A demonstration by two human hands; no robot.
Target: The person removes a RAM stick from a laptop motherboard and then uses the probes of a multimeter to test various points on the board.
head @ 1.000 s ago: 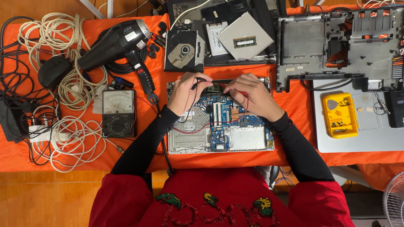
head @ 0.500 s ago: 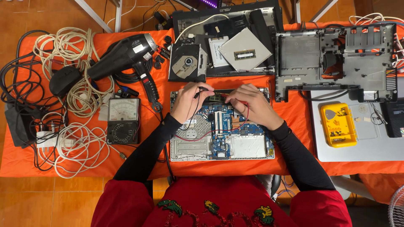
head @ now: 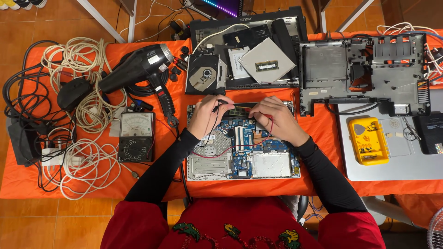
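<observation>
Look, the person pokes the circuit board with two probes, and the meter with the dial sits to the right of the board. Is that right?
Not quite. In the head view the meter sits left of the circuit board, not right. The left hand and right hand do hold probes to the board.

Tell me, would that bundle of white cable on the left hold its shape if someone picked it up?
Probably not. The white cable lies in loose, uneven loops with nothing visibly tying it, so it would likely sag and unwind. It also looks tangled with the black cords and lies beside the analog meter, so lifting it might drag those along.
</observation>
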